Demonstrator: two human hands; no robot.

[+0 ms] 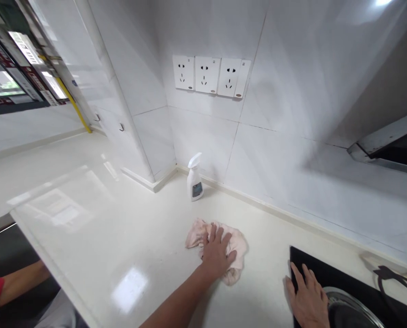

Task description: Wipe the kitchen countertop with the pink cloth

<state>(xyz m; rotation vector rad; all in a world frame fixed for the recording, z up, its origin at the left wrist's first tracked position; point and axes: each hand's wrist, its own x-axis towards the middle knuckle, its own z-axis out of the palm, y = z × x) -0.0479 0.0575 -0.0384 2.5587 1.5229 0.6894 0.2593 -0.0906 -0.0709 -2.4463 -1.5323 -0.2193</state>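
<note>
My left hand [217,255] lies flat on a crumpled pink cloth [238,248] on the white countertop [128,237], fingers spread and pressing down on it. My right hand [307,298] rests open, fingers stretched out, on the left edge of a black cooktop [340,273]. A white spray bottle [194,180] stands upright near the wall, behind the cloth and apart from both hands.
A metal pot rim [353,310] sits on the cooktop beside my right hand. Three wall sockets [210,75] are above the bottle. A range hood [388,141] juts out at the right. Another person's arm in a red sleeve [5,289] shows below the counter's left edge.
</note>
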